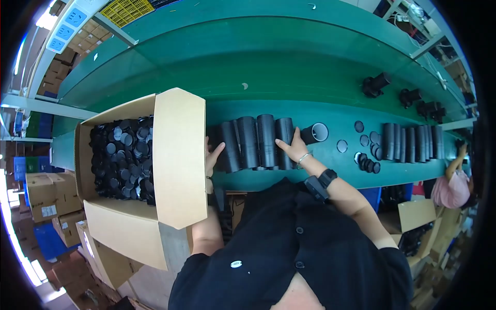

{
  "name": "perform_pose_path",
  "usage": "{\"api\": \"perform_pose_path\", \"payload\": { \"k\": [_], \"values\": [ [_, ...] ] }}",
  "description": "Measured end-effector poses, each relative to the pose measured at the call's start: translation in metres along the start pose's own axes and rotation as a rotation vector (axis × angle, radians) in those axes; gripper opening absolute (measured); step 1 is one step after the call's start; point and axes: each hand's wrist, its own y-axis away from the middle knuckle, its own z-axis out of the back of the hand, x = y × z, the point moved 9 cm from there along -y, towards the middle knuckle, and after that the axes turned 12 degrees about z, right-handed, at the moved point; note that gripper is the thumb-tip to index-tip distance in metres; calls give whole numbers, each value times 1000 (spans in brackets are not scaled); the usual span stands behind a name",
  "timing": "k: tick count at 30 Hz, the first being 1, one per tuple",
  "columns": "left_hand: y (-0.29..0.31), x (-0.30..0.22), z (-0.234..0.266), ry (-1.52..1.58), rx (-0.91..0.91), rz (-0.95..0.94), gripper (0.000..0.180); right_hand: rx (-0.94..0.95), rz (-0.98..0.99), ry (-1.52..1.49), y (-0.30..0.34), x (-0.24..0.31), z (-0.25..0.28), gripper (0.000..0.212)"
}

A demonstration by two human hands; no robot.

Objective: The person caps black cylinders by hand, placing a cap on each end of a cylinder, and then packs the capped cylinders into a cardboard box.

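Note:
Several black ribbed tubes (266, 139) lie side by side on the green bench in front of me. My right hand (294, 148) rests against the row's right side, thumb over the last tube and fingers stretched out. At the row's left side is my left hand (213, 157), its thumb and fingers spread; a carton flap hides part of it. Just past my right fingertips lies another black tube (315, 133), its round mouth facing right. The cardboard carton (181, 160) left of the row is full of loose black discs (124, 155).
On the right, loose black discs (368, 163) lie beside a second row of black tubes (411, 142). Black fittings (376, 84) stand on the green ledge behind. A person in a pink top (450, 192) is at the far right. Stacked cartons (49, 196) fill the left.

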Motion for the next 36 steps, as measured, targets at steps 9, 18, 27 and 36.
{"api": "perform_pose_path", "payload": {
  "k": [9, 18, 27, 36],
  "values": [
    [25, -20, 2, -290, -236, -147, 84, 47, 195, 153, 17, 10, 9, 107],
    [51, -34, 2, -301, -354, -152, 75, 259, 194, 548, 14, 12, 4, 100],
    [124, -119, -86, -478, -510, -783, 52, 504, 524, 506, 53, 24, 36, 61],
    [98, -162, -183, -938, -350, -402, 96, 602, 397, 275, 87, -43, 71, 49]
  ]
}}
